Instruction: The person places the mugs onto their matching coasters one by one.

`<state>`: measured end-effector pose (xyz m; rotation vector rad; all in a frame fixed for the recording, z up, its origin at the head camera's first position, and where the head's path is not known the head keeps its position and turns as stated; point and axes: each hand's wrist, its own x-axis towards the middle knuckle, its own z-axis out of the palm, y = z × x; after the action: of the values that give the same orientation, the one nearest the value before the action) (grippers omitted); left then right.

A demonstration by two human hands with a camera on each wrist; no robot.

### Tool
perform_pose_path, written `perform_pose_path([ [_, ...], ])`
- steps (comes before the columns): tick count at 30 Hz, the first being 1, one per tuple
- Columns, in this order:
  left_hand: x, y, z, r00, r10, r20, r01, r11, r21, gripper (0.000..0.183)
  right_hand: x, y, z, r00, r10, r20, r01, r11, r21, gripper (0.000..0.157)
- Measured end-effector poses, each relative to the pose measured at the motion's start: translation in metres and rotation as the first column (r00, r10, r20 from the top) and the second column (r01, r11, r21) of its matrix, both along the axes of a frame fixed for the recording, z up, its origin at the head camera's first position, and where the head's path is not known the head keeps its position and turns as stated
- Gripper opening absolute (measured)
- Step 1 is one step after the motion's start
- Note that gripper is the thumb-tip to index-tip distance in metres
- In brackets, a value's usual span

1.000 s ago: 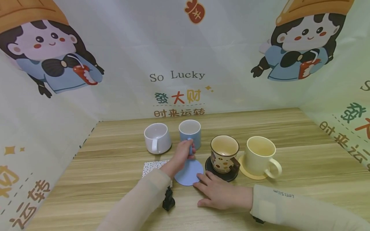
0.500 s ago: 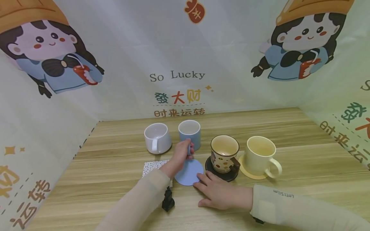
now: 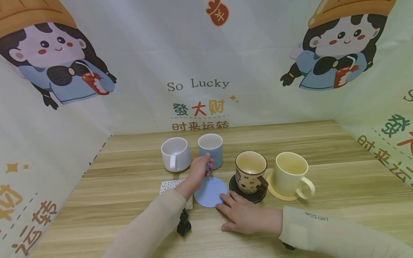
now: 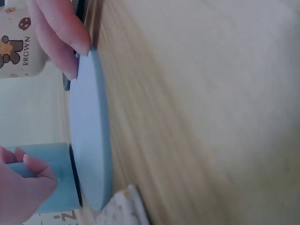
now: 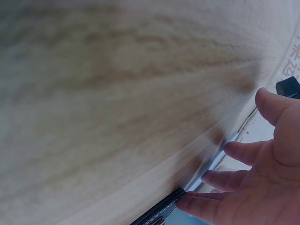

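My left hand (image 3: 195, 175) grips the handle of a light blue mug (image 3: 215, 154) that stands upright behind a round blue coaster (image 3: 210, 193). Seen from the left wrist, thumb and fingers curl round the mug's handle (image 4: 21, 168). My right hand (image 3: 246, 215) lies with fingers spread, its fingertips touching the coaster's right edge. Just beyond those fingers is a patterned mug (image 3: 248, 175) with a brown handle, on a black coaster (image 3: 250, 197). To the left of the blue mug is a white mug (image 3: 175, 154).
A yellow mug (image 3: 290, 173) sits on a yellow coaster (image 3: 280, 193) at the right. A speckled square coaster (image 3: 169, 184) lies partly under my left wrist. Printed cloth (image 3: 145, 71) walls in the wooden table (image 3: 129, 168) at the back and sides.
My left hand and the blue mug have shifted slightly to the left. The right hand keeps its place at the blue coaster.
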<state>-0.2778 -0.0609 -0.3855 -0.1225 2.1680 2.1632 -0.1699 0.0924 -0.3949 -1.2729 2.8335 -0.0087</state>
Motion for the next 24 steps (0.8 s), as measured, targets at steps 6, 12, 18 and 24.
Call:
perform_pose_path([
  [6,0.001,-0.002,0.001,1.0,0.006,-0.015,-0.006,0.999,-0.035,0.031,0.001,0.0,0.0,1.0,-0.006,0.021,0.006,1.0,-0.007,0.057],
  [12,0.001,-0.006,0.003,0.997,-0.016,-0.075,0.01,0.998,-0.069,0.031,0.001,0.001,0.001,1.0,0.003,0.012,-0.002,1.0,-0.023,0.057],
  [18,0.0,-0.01,0.005,0.997,-0.013,-0.074,0.006,0.995,-0.095,0.031,0.001,0.0,0.002,0.999,-0.008,0.032,0.009,1.0,-0.019,0.057],
  [24,0.004,-0.014,0.008,0.999,-0.01,-0.053,0.006,0.997,-0.083,0.031,0.001,0.0,0.002,1.0,-0.008,0.025,0.009,1.0,-0.022,0.057],
])
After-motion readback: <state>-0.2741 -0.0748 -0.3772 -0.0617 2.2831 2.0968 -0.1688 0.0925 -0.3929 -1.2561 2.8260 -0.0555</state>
